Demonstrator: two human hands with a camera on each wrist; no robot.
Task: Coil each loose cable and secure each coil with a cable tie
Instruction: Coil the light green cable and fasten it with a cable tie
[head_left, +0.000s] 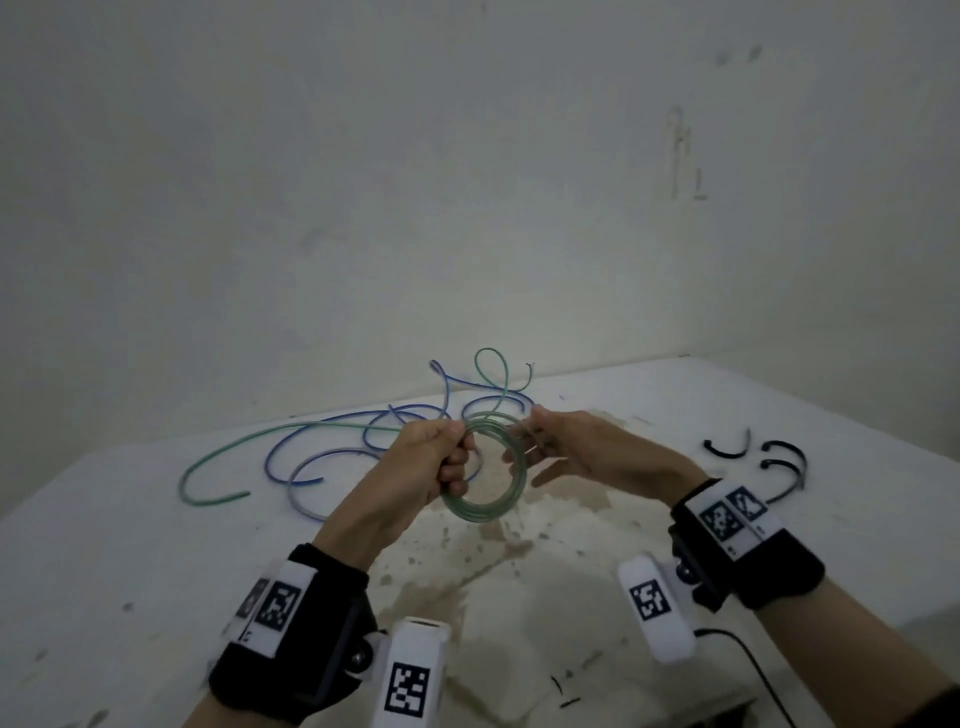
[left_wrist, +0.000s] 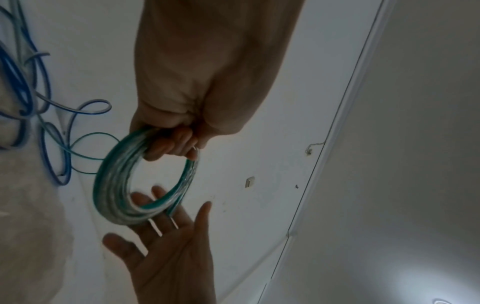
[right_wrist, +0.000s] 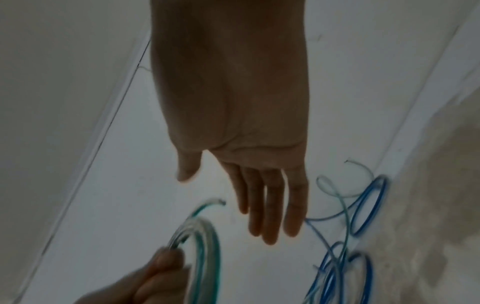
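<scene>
My left hand grips a coil of green cable in its curled fingers and holds it upright above the table. In the left wrist view the left hand's fingers wrap the top of the coil. My right hand is just right of the coil, fingers straight and holding nothing. The open palm lies behind the coil's lower edge. From the right wrist view the straight fingers sit a little apart from the coil and its free end.
Loose blue cables and a green cable sprawl over the white table behind and left of my hands. Black cable ties lie at the right. A brown stain marks the table's middle. The wall is close behind.
</scene>
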